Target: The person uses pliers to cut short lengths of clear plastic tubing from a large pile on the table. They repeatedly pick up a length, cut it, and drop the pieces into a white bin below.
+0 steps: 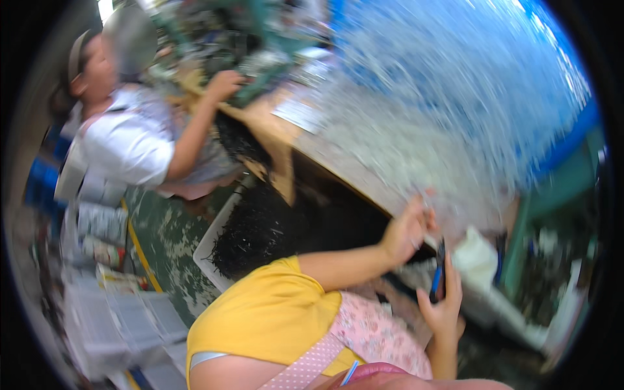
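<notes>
My left hand (411, 226) is at the table's near edge, beside the heap of thin clear plastic pieces (422, 143). Its fingers are curled together; what they hold, if anything, is too blurred to name. Just below it, my right hand (444, 304) is wrapped round a small hand tool with blue handles (436, 283), like nippers or pliers. The tool points up toward my left hand; its jaws are smeared by motion. A crumpled whitish bag or cloth (476, 255) lies right of the tool.
A large blue container (559, 156) spills clear pieces onto the table (364, 172). Below stands a white bin (207, 250) of dark thin pieces (253, 224). On the left, a co-worker in a white top (133, 146) reaches over the table. Stacked grey containers (123, 325) stand lower left.
</notes>
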A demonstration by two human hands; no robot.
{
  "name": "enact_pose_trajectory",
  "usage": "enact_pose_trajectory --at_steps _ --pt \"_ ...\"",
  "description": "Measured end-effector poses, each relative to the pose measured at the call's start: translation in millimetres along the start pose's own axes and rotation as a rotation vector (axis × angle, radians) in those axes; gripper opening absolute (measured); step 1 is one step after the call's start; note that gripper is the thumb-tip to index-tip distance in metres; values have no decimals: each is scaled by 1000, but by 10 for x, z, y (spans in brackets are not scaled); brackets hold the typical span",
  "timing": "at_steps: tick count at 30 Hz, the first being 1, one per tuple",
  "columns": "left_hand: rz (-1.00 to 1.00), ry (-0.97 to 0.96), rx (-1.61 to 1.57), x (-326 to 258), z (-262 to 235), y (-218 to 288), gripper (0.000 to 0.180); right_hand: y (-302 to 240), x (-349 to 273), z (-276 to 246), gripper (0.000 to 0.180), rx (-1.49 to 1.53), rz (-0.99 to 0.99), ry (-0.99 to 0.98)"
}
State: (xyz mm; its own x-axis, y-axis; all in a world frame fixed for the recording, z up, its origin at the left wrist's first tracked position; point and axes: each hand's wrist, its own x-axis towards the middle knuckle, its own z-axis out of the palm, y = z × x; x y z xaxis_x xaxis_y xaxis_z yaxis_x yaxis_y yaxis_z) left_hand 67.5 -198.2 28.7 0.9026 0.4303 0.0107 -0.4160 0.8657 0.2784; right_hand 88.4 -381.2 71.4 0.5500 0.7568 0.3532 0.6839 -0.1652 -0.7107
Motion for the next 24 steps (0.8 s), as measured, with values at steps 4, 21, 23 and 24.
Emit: enact_pose_trajectory --at_steps 4,21,23,24 --pt "148 -67 22 -162 183 6 50 -140 6 -57 69 -122 -121 107" --pt "242 -148 128 -395 604 -11 57 -316 -314 -261 65 -254 -27 1" --pt "254 -153 146 -405 600 -28 58 -317 -319 -268 66 -262 -37 -14" --pt "266 -173 157 -412 598 -34 58 -321 -319 -272 66 -267 -34 -29"
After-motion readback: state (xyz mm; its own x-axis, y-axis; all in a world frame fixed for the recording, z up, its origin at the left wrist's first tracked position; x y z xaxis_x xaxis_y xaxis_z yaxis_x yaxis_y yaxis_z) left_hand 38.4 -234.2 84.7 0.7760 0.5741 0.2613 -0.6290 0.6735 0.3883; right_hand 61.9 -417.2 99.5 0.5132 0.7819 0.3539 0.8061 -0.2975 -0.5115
